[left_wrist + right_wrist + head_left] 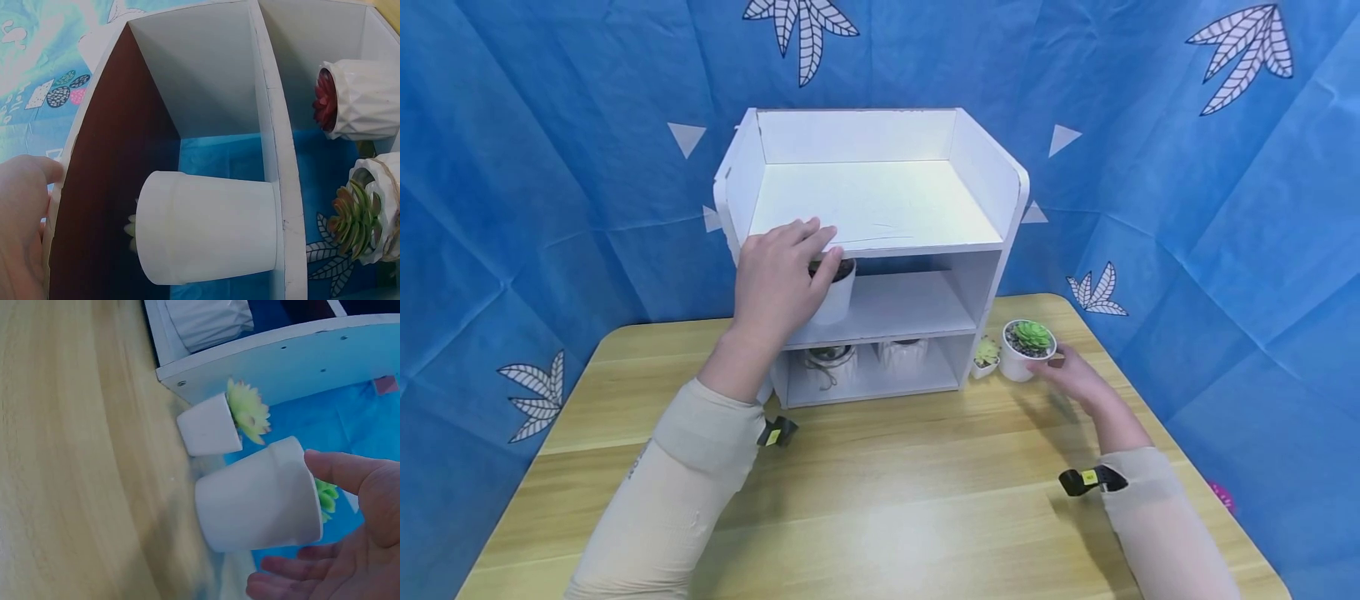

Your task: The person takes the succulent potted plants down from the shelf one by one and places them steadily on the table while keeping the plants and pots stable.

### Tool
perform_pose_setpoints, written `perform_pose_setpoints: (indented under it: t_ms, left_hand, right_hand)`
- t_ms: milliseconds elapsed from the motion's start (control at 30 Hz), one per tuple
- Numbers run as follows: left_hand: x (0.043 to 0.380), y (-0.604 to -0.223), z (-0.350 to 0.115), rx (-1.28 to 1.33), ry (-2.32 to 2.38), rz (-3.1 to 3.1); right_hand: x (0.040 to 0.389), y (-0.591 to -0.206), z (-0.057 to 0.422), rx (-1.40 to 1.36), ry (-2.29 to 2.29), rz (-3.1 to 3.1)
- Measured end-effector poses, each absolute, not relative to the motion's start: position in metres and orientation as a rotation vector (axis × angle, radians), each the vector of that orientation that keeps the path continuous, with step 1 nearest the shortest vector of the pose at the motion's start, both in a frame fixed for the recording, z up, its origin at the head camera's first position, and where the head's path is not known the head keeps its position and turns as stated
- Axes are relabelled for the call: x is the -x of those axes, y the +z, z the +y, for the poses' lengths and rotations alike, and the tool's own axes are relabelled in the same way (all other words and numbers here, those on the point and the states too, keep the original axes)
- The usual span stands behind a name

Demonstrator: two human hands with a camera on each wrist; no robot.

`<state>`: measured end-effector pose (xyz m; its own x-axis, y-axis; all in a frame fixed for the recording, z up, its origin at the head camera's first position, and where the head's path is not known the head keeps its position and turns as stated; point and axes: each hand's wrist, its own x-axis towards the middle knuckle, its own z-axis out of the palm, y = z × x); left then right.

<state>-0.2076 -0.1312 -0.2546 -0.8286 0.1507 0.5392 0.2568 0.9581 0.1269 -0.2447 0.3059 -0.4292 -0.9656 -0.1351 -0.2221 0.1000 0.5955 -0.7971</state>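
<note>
My left hand (782,271) rests on the front left edge of the white shelf unit's (857,200) top board, fingers fairly straight. Behind that hand, on the middle shelf, stands a white plant pot (212,228); its pale plant is mostly hidden. On the table to the right of the unit is a white potted succulent (1018,367) with green leaves. My right hand (369,531) is beside it, thumb at the rim and the other fingers extended along the far side, with a gap to the pot. A smaller potted succulent (212,425) with yellowish leaves stands between that pot and the unit.
On the bottom shelf sit a white pot with a red succulent (362,100) and a string-tied pot with a green-brown succulent (356,222). A blue patterned cloth (880,50) hangs behind the wooden table (880,483). Part of another white object (765,390) shows beside the unit's left side.
</note>
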Motion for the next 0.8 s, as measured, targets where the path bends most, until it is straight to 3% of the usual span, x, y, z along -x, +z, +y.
perform_pose_setpoints:
  t_ms: [800]
  left_hand:
    - [0.207, -0.256, -0.132, 0.290, -0.267, -2.557]
  right_hand:
    - [0.227, -0.381, 0.296, 0.000, -1.050, 2.637]
